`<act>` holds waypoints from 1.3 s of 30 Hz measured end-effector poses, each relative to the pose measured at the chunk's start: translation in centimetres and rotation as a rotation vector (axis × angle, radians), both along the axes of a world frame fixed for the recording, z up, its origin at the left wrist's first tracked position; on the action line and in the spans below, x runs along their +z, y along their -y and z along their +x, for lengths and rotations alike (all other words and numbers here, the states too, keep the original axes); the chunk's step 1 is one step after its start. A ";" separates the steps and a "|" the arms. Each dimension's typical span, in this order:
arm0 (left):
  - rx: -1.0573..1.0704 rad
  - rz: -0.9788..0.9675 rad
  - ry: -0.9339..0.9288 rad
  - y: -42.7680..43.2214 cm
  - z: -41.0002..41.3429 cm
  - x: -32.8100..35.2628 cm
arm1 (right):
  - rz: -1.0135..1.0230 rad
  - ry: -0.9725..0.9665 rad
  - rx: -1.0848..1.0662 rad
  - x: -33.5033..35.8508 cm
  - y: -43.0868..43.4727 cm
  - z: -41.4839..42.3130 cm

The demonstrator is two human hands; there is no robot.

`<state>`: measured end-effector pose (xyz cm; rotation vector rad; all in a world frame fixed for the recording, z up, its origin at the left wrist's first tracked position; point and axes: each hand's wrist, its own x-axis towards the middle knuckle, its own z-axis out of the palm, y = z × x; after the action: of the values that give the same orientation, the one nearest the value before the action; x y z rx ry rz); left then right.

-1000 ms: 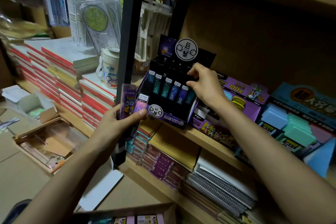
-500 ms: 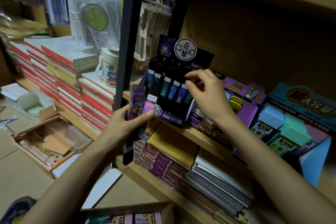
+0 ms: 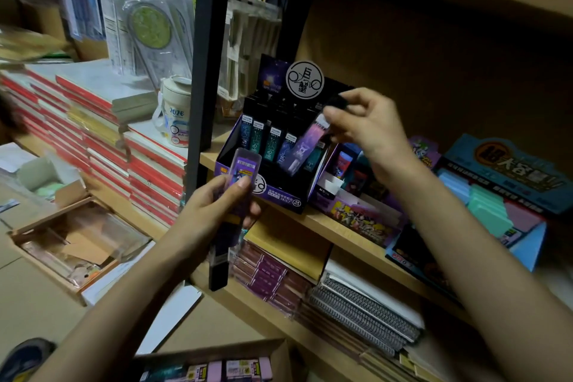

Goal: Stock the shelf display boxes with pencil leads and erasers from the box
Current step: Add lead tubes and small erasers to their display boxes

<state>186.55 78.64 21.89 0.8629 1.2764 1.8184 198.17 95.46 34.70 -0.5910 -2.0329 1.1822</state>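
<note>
Pinching a pink-purple lead case point(image 3: 305, 146) by its black cap, my right hand point(image 3: 366, 130) held it tilted over the front row of the dark display box point(image 3: 273, 195) on the shelf point(image 3: 341, 226). My left hand point(image 3: 214, 211) gripped a purple case point(image 3: 243, 172) just in front of that box. Since the case leaned across its upright neighbours, I judged it could jam or topple them. The supply box point(image 3: 217, 363) sat below, and a loose left grip might have dropped the spare.
</note>
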 end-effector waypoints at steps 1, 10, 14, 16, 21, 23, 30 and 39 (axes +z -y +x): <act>0.001 0.003 0.006 0.0 -0.1 0.0 | 0.068 0.050 -0.060 0.2 -0.9 0.1; 0.022 -0.003 0.038 0.1 -0.4 -0.2 | 0.483 0.341 -0.220 -3.6 -3.9 -1.5; 0.007 0.001 0.054 0.2 -0.4 -0.2 | 0.485 0.354 -0.197 -3.8 -4.2 -2.0; 0.005 0.017 0.069 0.2 -0.4 -0.2 | 0.434 0.355 -0.194 -4.1 -4.4 -1.9; 0.014 0.051 0.096 0.0 -0.2 -0.1 | 0.658 0.364 -0.242 -5.2 -4.4 -1.7; 0.015 0.052 0.098 0.0 -0.3 -0.2 | 0.776 0.416 -0.260 -4.7 -4.5 -1.9; -0.027 0.018 0.009 0.3 0.6 0.0 | 0.825 0.525 -0.258 -3.1 -1.8 -1.4; -0.142 0.025 -0.026 0.3 3.0 0.4 | -0.390 0.044 0.190 -7.2 7.2 1.2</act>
<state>189.57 78.33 22.30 0.9686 1.1795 1.7198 199.36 88.25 27.46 -0.6209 -1.9381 1.7143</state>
